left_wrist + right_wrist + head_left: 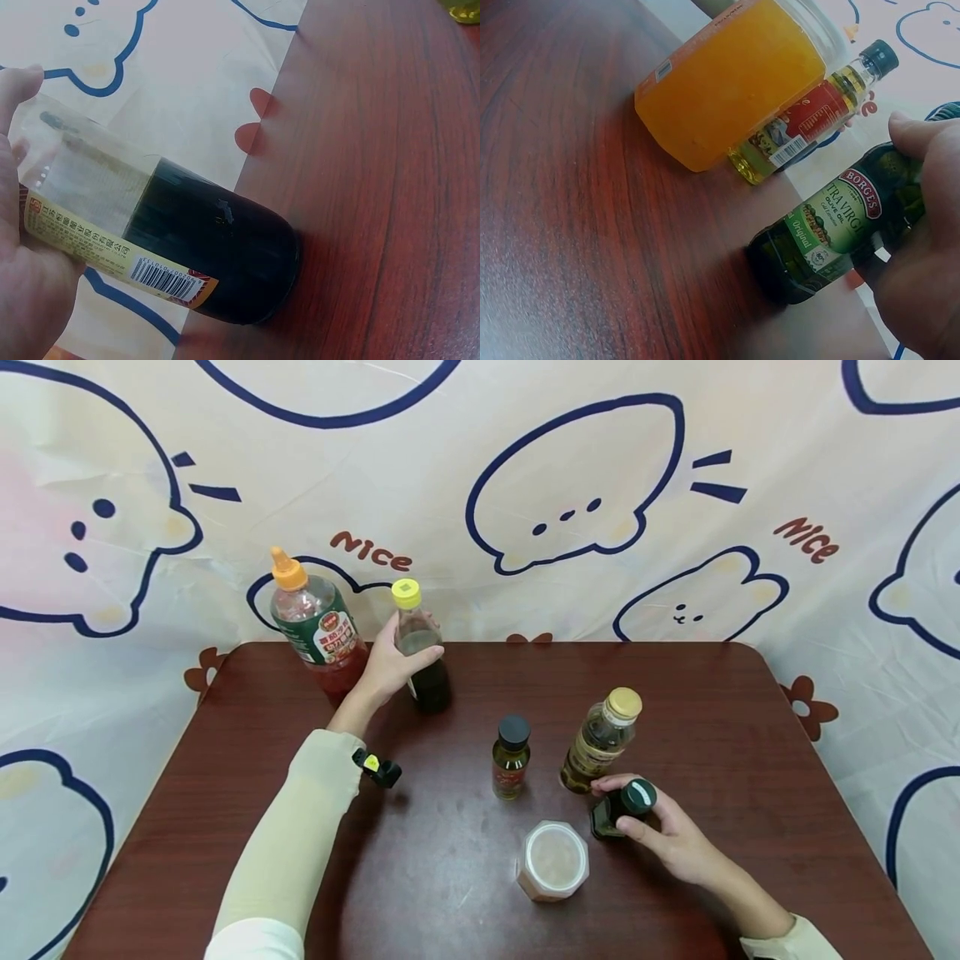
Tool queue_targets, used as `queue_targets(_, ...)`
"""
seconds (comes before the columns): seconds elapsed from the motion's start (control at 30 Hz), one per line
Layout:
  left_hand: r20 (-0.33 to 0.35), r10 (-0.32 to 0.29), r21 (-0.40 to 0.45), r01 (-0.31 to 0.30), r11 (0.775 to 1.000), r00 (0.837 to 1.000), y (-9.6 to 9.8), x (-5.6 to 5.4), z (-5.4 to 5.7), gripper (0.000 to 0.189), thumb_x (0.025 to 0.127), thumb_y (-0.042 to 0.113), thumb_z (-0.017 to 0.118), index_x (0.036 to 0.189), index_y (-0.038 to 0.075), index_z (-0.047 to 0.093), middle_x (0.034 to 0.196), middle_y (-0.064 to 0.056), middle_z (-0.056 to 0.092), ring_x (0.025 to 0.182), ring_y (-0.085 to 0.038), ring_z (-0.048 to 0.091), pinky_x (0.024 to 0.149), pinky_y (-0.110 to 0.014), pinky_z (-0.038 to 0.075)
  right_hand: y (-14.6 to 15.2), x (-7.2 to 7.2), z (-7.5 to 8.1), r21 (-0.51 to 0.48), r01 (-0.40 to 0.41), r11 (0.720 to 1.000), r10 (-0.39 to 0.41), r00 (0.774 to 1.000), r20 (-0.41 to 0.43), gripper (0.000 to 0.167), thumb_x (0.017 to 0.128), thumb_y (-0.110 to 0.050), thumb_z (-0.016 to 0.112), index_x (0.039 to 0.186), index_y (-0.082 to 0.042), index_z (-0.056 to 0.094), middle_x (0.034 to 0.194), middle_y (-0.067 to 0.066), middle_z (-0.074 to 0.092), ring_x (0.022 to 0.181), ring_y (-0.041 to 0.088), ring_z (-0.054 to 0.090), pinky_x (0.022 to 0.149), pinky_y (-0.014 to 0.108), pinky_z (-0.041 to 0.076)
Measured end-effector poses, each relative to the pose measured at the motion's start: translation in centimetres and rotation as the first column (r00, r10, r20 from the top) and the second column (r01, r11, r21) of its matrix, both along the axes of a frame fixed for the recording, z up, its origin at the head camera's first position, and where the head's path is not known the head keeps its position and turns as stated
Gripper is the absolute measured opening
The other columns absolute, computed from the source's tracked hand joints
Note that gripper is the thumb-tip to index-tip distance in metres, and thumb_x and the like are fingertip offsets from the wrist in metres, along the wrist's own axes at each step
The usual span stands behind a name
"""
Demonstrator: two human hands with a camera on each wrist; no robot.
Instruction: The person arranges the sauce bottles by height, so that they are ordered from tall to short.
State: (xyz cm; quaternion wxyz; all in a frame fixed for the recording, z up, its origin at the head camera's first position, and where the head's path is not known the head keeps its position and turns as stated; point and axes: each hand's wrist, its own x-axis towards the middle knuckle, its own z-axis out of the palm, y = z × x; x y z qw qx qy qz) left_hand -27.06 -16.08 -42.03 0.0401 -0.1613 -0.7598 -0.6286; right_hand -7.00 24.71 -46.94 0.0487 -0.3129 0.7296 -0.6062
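Well behind and left of the jar (555, 857), the left hand (392, 664) grips the sauce bottle (432, 688); just right of the jar, the right hand (678, 843) grasps the green oil bottle (817, 225). Both look stiff, slick and fairly weighty; I'd hold them mid-body.

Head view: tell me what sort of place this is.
Probably a makeshift indoor tabletop set-up, though the wider room is out of sight: a cartoon sheet behind a table with several bottles.
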Motion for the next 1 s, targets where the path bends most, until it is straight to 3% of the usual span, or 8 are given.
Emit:
queue_targets(0.33,0.028,0.005,-0.006,-0.005,1.000,1.000,0.0,0.1,0.2,0.062,0.090,0.010,0.076,0.144,0.003,0.046,0.134,-0.013,0.057,0.131,-0.026,0.048,0.116,-0.054,0.029,0.2,-0.2,0.5,0.066,0.041,0.997,-0.042,0.999,0.009,0.048,0.088,0.018,0.063,0.133,0.004,0.055,0.131,0.026,0.060,0.127,0.017,0.058,0.105,0.020,0.042)
queue_targets(0.47,0.036,0.006,-0.007,-0.006,1.000,0.999,0.0,0.0,0.2,0.062,0.090,0.010,0.076,0.145,0.004,0.045,0.135,-0.014,0.057,0.131,-0.026,0.047,0.116,-0.054,0.029,0.2,-0.1,0.4,0.019,0.048,0.999,-0.049,0.999,0.020,0.055,0.084,0.019,0.067,0.136,0.005,0.052,0.130,0.029,0.058,0.126,0.017,0.058,0.104,0.020,0.043)
queue_targets(0.63,0.031,-0.003,0.000,0.003,1.000,1.000,0.1,-0.1,0.2,0.064,0.091,0.010,0.075,0.146,0.001,0.043,0.136,-0.016,0.055,0.130,-0.025,0.048,0.116,-0.052,0.030,0.6,-0.3,0.2,-0.072,0.047,0.996,-0.051,0.997,-0.052,0.060,0.080,0.023,0.066,0.136,0.011,0.049,0.130,0.030,0.058,0.126,0.020,0.057,0.105,0.021,0.043)
queue_targets(0.73,0.032,-0.003,0.010,0.003,1.000,0.999,0.1,-0.1,0.1,0.064,0.090,0.008,0.075,0.145,0.000,0.043,0.136,-0.017,0.056,0.129,-0.026,0.049,0.115,-0.052,0.032,1.0,-0.5,0.5,-0.103,0.066,0.992,-0.075,0.994,-0.085,0.054,0.083,0.019,0.064,0.135,0.013,0.049,0.129,0.026,0.060,0.125,0.020,0.058,0.102,0.021,0.045)
queue_targets(0.87,0.035,0.003,0.010,-0.003,1.000,0.999,0.1,0.1,0.2,0.062,0.090,0.008,0.075,0.144,0.002,0.045,0.134,-0.014,0.058,0.129,-0.026,0.049,0.114,-0.053,0.033,1.8,-0.9,1.3,-0.124,0.115,0.986,-0.129,0.986,-0.108,0.038,0.096,0.002,0.061,0.131,0.014,0.052,0.127,0.020,0.064,0.121,0.020,0.060,0.098,0.022,0.047)
queue_targets(1.0,0.028,0.003,0.010,-0.003,1.000,1.000,0.1,0.0,0.1,0.060,0.091,0.010,0.075,0.143,0.002,0.046,0.133,-0.014,0.058,0.128,-0.024,0.049,0.114,-0.052,0.032,2.4,-1.6,2.5,-0.171,0.112,0.979,-0.132,0.985,-0.113,0.041,0.105,-0.015,0.054,0.131,0.017,0.051,0.127,0.020,0.064,0.120,0.022,0.061,0.101,0.026,0.048)
